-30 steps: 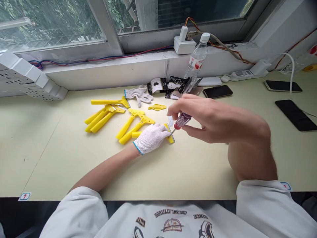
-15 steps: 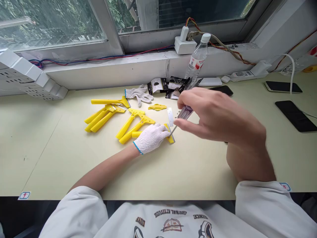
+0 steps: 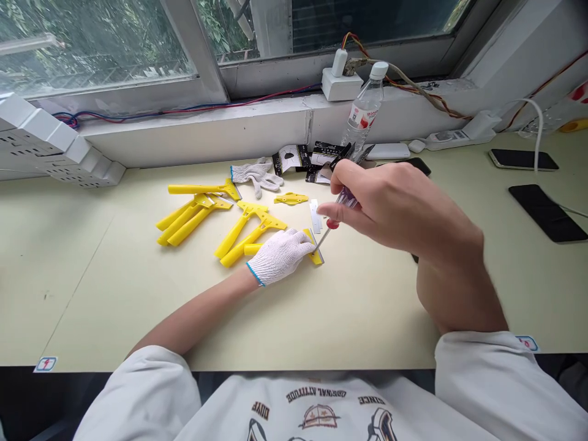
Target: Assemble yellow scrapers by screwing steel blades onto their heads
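My left hand point(image 3: 281, 254), in a white knit glove with a blue cuff, is closed over a yellow scraper point(image 3: 315, 252) and holds it down on the table. The scraper's head, with a metal blade edge, pokes out past my fingertips. My bare right hand point(image 3: 390, 205) grips a screwdriver point(image 3: 332, 225) with a clear purple handle and a red collar. Its shaft slants down to the left, and the tip meets the scraper head beside my left fingers. White blade strips point(image 3: 315, 215) and a loose yellow scraper part point(image 3: 291, 198) lie just beyond.
Several yellow scrapers point(image 3: 197, 214) lie to the left, near a spare glove point(image 3: 258, 176). Black packaging cards point(image 3: 290, 160) and a water bottle point(image 3: 365, 107) are at the back. Phones point(image 3: 549, 213) lie at the right, with a white cable. White boxes point(image 3: 55, 144) stand at far left.
My right thumb and fingers have shifted on the screwdriver handle, so the red collar now shows. The left hand keeps its hold on the scraper.
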`<move>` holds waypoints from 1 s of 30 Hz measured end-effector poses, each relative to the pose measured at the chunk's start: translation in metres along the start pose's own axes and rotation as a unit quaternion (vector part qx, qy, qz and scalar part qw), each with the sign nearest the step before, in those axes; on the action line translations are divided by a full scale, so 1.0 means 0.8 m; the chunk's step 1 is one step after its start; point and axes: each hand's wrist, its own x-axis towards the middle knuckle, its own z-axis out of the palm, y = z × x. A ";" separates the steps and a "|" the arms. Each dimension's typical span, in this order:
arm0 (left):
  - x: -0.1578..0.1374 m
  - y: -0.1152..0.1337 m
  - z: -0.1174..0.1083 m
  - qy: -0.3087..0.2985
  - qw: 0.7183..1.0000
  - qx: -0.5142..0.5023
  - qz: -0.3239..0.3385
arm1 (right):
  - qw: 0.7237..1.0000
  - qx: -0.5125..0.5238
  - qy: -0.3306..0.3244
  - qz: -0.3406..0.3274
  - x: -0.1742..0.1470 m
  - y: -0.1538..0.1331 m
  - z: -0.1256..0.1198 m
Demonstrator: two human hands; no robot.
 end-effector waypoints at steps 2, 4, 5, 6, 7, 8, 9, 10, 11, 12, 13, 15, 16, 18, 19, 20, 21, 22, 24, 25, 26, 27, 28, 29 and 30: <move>0.000 0.001 -0.003 -0.006 1.000 -0.001 -0.005 | 1.000 -0.015 -0.014 0.011 0.003 -0.001 0.000; 0.000 0.002 -0.006 -0.008 1.000 0.000 -0.009 | 1.000 -0.002 -0.020 -0.003 0.006 0.000 -0.002; 0.000 0.003 -0.007 -0.010 1.000 0.000 -0.009 | 1.000 0.007 -0.017 -0.006 0.006 0.001 -0.004; 0.001 0.003 -0.008 -0.012 1.000 0.001 -0.009 | 1.000 0.017 -0.011 -0.005 0.007 0.002 -0.006; 0.001 0.004 -0.008 -0.013 1.000 0.002 -0.009 | 1.000 0.024 -0.002 -0.001 0.006 0.003 -0.008; 0.001 0.004 -0.008 -0.014 1.000 0.002 -0.010 | 1.000 0.030 0.007 0.004 0.006 0.005 -0.010; 0.002 0.004 -0.008 -0.014 1.000 0.002 -0.010 | 0.999 0.033 0.017 0.007 0.005 0.007 -0.011; 0.002 0.004 -0.007 -0.013 1.000 0.000 -0.012 | 0.999 0.033 0.027 0.009 0.005 0.010 -0.013; 0.002 0.004 -0.007 -0.012 1.000 -0.002 -0.013 | 0.999 0.031 0.034 0.009 0.004 0.012 -0.014; 0.002 0.004 -0.007 -0.010 1.000 -0.004 -0.015 | 0.999 0.028 0.040 0.008 0.004 0.014 -0.014; 0.002 0.004 -0.006 -0.008 1.000 -0.006 -0.016 | 0.999 0.026 0.045 0.008 0.003 0.016 -0.014; 0.002 0.004 -0.006 -0.006 1.000 -0.008 -0.017 | 0.998 0.023 0.051 0.010 0.004 0.018 -0.013; 0.002 0.004 -0.006 -0.006 1.000 -0.008 -0.017 | 0.998 0.024 0.051 0.012 0.005 0.018 -0.013; 0.002 0.004 -0.006 -0.006 1.000 -0.007 -0.015 | 0.998 0.029 0.044 0.015 0.006 0.018 -0.010; 0.002 0.004 -0.006 -0.006 1.000 -0.007 -0.013 | 0.999 0.031 0.038 0.016 0.007 0.018 -0.009; 0.001 0.004 -0.007 -0.004 1.000 -0.008 -0.010 | 0.999 0.032 0.033 0.016 0.008 0.018 -0.009; 0.001 0.005 -0.007 -0.002 1.000 -0.011 -0.008 | 0.999 0.031 0.030 0.017 0.008 0.018 -0.008; 0.001 0.004 -0.006 0.002 1.000 -0.015 -0.006 | 0.999 0.028 0.029 0.019 0.008 0.019 -0.009; 0.000 0.004 -0.006 0.008 1.000 -0.025 -0.002 | 0.999 0.015 0.034 0.025 0.006 0.020 -0.011; -0.001 0.002 -0.005 0.011 1.000 -0.029 0.002 | 0.999 0.008 0.036 0.032 0.005 0.021 -0.013; -0.001 0.001 -0.004 0.012 0.999 -0.030 0.007 | 0.999 0.001 0.035 0.041 0.004 0.023 -0.015; -0.002 -0.001 -0.003 0.013 0.999 -0.031 0.012 | 0.998 -0.005 0.028 0.051 0.004 0.025 -0.017; -0.002 -0.003 -0.002 0.010 0.999 -0.030 0.017 | 0.998 -0.010 0.016 0.062 0.005 0.029 -0.018; -0.002 -0.006 -0.001 0.007 0.999 -0.030 0.021 | 0.997 -0.012 -0.002 0.072 0.007 0.034 -0.018; -0.002 -0.008 -0.001 0.002 0.999 -0.032 0.026 | 0.996 -0.012 -0.024 0.082 0.011 0.042 -0.017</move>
